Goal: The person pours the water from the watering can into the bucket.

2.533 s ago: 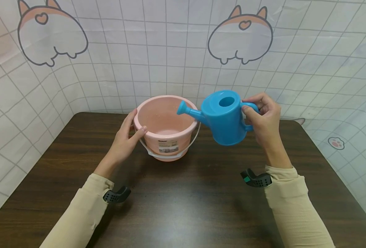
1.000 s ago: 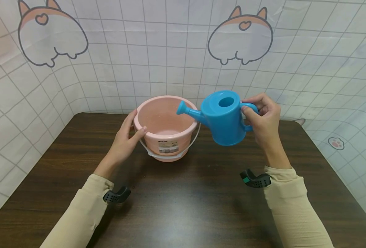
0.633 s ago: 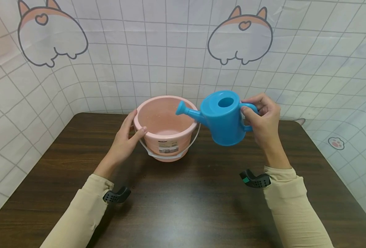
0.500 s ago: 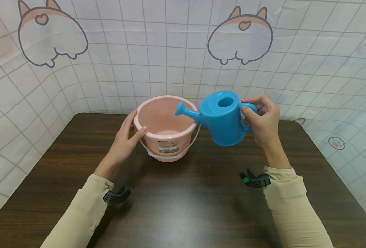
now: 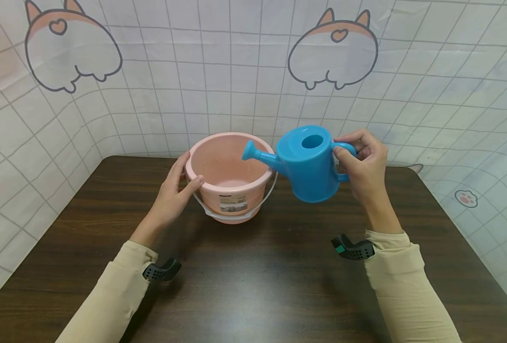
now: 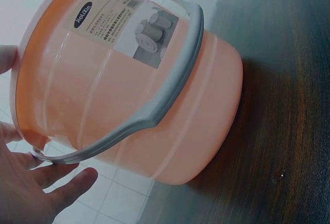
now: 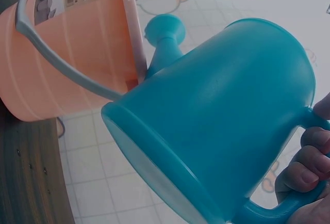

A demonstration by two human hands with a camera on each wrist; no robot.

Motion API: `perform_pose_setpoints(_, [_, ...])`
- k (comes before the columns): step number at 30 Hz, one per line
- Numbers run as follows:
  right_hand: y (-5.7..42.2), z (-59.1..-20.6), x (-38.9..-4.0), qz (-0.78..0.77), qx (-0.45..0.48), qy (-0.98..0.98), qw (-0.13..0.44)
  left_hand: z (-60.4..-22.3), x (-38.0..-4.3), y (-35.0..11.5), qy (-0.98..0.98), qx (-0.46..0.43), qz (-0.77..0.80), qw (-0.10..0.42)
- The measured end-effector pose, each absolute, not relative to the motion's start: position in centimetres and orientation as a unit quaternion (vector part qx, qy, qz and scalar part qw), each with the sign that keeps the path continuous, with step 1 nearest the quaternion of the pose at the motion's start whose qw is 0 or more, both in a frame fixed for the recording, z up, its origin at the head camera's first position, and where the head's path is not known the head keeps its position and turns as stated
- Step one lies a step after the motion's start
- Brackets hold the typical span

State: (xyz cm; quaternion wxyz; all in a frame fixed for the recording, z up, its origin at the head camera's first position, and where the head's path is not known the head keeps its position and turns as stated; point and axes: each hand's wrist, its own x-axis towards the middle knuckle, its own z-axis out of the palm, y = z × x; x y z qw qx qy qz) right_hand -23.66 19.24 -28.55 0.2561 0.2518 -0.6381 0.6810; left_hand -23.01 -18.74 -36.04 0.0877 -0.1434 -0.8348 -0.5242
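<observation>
A pink plastic bucket [image 5: 219,195] with a pale wire-style handle [image 6: 172,90] hanging down its front stands upright on the dark table. My left hand [image 5: 169,195] holds the bucket's left rim, thumb at the front edge and fingers along the side. In the left wrist view some fingertips lie under the rim, close to the handle's end. My right hand [image 5: 367,162] grips the handle of a blue watering can [image 5: 311,169], raised off the table and tilted slightly toward the bucket. Its spout [image 7: 165,33] reaches over the bucket's right rim. The bucket's inside is partly visible.
The dark wood table [image 5: 245,286] spreads in front of the bucket, with a few tiny drops on it. A white grid-patterned cloth [image 5: 232,62] with cartoon animals hangs behind and at both sides. Each sleeve carries a black wrist device [image 5: 352,247].
The watering can has shifted very slightly left, its spout moving a little farther over the bucket. My left hand and the bucket have stayed in place.
</observation>
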Motion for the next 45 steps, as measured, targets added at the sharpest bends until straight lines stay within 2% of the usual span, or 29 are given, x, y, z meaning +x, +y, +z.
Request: perform_pose_setpoints(45, [19.07, -28.16, -23.73, 0.677, 0.231, -0.651, 0.254, -36.13, -23.06, -18.76, -0.839, -0.137, -0.519, 0.089])
